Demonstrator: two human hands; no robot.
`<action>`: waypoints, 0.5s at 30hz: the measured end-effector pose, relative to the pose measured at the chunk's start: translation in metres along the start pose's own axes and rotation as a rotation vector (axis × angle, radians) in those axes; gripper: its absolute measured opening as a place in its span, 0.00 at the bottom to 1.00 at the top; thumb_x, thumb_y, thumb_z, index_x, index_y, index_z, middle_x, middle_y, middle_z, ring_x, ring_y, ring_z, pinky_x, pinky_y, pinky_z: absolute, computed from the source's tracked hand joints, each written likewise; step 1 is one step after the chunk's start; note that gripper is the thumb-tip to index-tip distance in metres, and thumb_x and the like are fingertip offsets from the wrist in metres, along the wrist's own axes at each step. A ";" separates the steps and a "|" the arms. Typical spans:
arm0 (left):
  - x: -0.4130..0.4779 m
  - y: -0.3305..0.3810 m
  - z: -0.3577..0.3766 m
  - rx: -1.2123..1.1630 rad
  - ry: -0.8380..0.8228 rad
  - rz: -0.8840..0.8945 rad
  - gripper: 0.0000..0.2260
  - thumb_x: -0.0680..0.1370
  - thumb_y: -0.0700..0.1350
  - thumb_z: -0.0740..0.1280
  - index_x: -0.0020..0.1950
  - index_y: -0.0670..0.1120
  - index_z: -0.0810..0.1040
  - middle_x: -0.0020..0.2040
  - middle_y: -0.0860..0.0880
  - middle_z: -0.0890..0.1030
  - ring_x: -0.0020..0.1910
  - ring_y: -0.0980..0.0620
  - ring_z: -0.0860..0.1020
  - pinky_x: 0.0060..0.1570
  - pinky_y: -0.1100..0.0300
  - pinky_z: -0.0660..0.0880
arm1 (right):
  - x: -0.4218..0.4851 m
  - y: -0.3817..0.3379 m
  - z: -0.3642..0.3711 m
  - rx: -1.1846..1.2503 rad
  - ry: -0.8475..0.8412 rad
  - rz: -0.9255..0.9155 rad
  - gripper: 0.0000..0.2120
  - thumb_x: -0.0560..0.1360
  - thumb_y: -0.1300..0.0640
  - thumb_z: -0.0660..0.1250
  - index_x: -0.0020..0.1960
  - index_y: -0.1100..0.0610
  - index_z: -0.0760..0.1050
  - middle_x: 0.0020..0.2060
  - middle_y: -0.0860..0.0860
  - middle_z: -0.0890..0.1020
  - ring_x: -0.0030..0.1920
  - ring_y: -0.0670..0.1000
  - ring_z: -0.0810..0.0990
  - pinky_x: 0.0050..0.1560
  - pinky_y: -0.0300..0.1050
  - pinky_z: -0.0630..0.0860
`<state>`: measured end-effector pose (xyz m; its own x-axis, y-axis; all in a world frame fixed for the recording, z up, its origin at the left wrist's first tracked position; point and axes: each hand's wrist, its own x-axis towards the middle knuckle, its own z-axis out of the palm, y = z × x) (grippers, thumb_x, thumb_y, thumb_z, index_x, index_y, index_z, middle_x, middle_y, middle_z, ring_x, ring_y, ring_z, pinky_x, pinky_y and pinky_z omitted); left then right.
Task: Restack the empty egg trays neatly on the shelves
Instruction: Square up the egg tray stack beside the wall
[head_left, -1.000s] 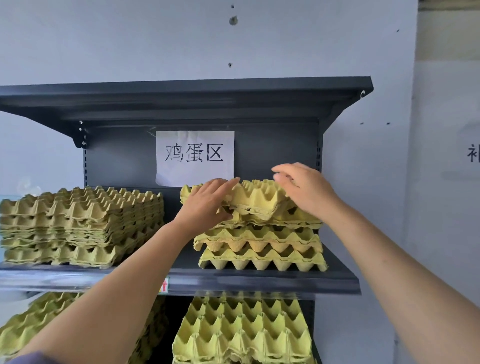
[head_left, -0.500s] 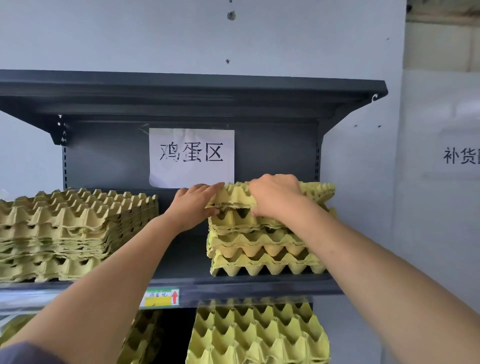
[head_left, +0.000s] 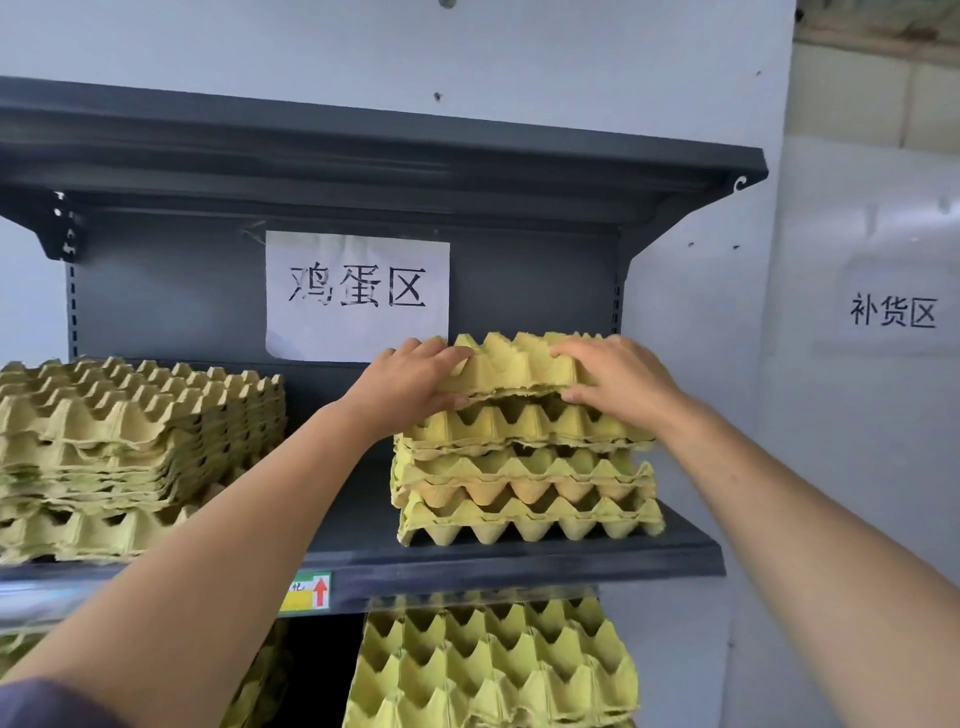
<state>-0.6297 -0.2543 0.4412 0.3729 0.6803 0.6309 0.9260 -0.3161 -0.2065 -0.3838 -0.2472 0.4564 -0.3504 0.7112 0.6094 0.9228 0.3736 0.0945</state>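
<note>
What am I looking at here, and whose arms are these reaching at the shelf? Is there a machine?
No machine: a person works with bare hands. The one picture comes from a camera worn on their head, looking forward and down along both arms. Ahead is a dark metal shelf with a paper sign on its back panel. Two piles of empty egg trays stand on it: the left stack, tightly nested, and the looser right stack. The left hand and right hand grip the top tray of the right stack, fingers above, thumbs beneath. On the level below lie more trays.
</note>
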 end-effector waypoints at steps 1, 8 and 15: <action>0.000 0.001 0.003 0.009 -0.039 -0.016 0.27 0.79 0.56 0.60 0.75 0.51 0.57 0.65 0.48 0.69 0.63 0.46 0.68 0.60 0.53 0.65 | 0.000 0.002 0.005 0.014 -0.026 -0.013 0.25 0.76 0.48 0.67 0.71 0.45 0.66 0.65 0.48 0.75 0.66 0.55 0.70 0.64 0.54 0.69; 0.001 0.016 0.014 0.018 -0.086 -0.077 0.25 0.79 0.58 0.57 0.75 0.54 0.56 0.68 0.50 0.69 0.67 0.47 0.66 0.66 0.51 0.60 | 0.003 0.025 0.021 -0.055 -0.060 -0.084 0.27 0.78 0.44 0.62 0.74 0.44 0.60 0.66 0.49 0.74 0.66 0.54 0.69 0.65 0.53 0.66; -0.006 0.035 0.025 0.116 -0.115 -0.126 0.32 0.74 0.66 0.60 0.73 0.53 0.57 0.68 0.50 0.69 0.66 0.47 0.68 0.63 0.49 0.63 | -0.010 0.027 0.040 0.011 -0.201 -0.061 0.35 0.73 0.37 0.64 0.74 0.48 0.56 0.59 0.49 0.77 0.71 0.57 0.63 0.62 0.56 0.71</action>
<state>-0.5981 -0.2526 0.4120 0.2514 0.7831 0.5688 0.9639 -0.1494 -0.2203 -0.3620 -0.2202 0.4209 -0.4315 0.7910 0.4337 0.8975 0.4251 0.1176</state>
